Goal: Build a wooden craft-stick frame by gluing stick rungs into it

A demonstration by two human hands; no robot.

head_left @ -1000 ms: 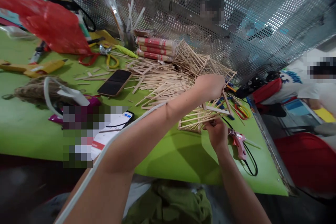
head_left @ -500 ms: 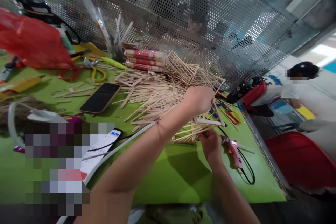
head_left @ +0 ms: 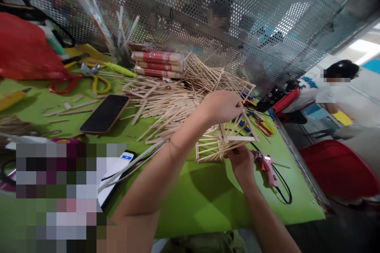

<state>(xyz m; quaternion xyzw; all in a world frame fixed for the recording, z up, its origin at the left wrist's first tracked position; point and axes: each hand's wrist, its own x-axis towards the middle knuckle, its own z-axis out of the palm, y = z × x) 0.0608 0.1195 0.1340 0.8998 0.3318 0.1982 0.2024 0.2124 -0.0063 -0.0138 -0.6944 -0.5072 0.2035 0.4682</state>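
In the head view, a small open frame of wooden sticks (head_left: 240, 139) is in front of me, with a triangular end at the right and long thin sticks running left. My left hand (head_left: 224, 106) reaches across from the left and is closed at the frame's upper tip. The fingertips of that hand are mostly hidden. Below, my right hand (head_left: 242, 162) grips the frame's lower right side from underneath. Just right of it a pink hot glue gun (head_left: 269, 170) lies on the green table with its black cord looped.
Behind my hands lies a heap of loose wooden sticks (head_left: 175, 104) beside a larger stick lattice (head_left: 216, 77). Wrapped stick bundles (head_left: 158, 64) stand at the back. Left are a dark phone (head_left: 105, 114), scissors (head_left: 101, 84) and a red bag (head_left: 26, 47). A mesh partition (head_left: 166, 19) rises behind.
The view has shifted, so items on the left sit farther left. Both hands keep their hold on the stick frame, which shows slightly more of its left end.
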